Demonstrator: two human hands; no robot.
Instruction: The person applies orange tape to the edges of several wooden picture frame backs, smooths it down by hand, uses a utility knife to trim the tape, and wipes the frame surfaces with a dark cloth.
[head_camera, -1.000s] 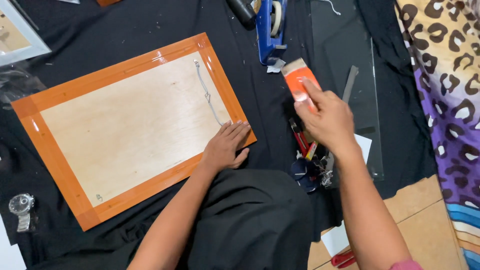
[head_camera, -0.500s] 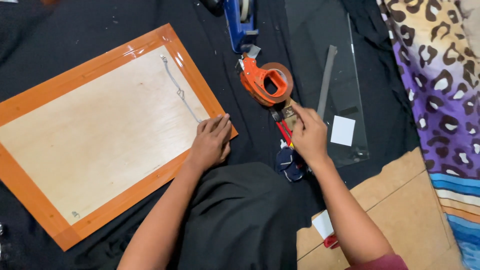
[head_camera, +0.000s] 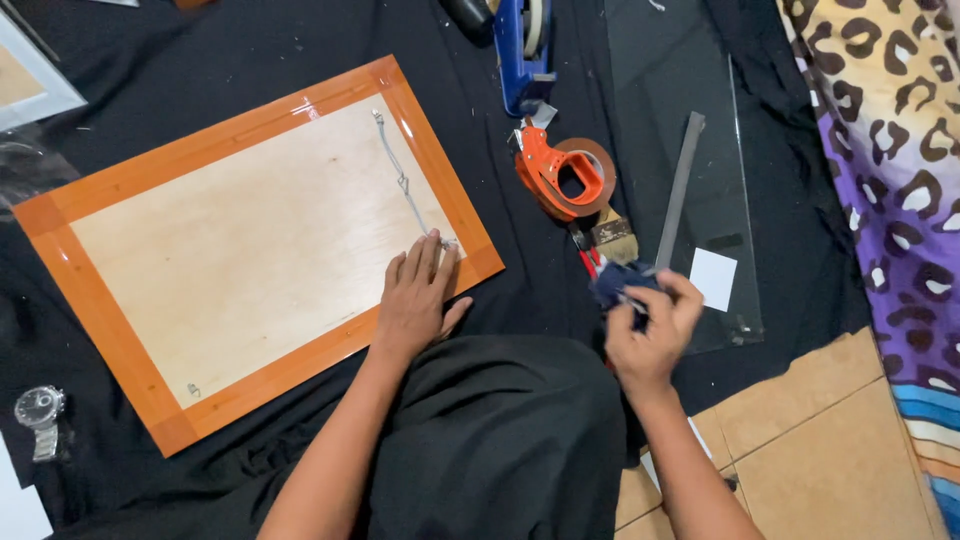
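The left hand (head_camera: 418, 300) is lying flat with fingers spread on the picture frame (head_camera: 250, 240), face-down on the black cloth (head_camera: 200, 60) — pinning its lower right corner. The right hand (head_camera: 650, 325) is pinching a small dark tool (head_camera: 615, 285), lifted beside the frame — ready for use.

Frame (head_camera: 250, 250) lies L on cloth (head_camera: 200, 60); L hand (head_camera: 415, 300) on its near-R corner. Tape dispenser (head_camera: 565, 175) to frame's R, brush (head_camera: 610, 235) just below it. Watch (head_camera: 40, 415) far L.
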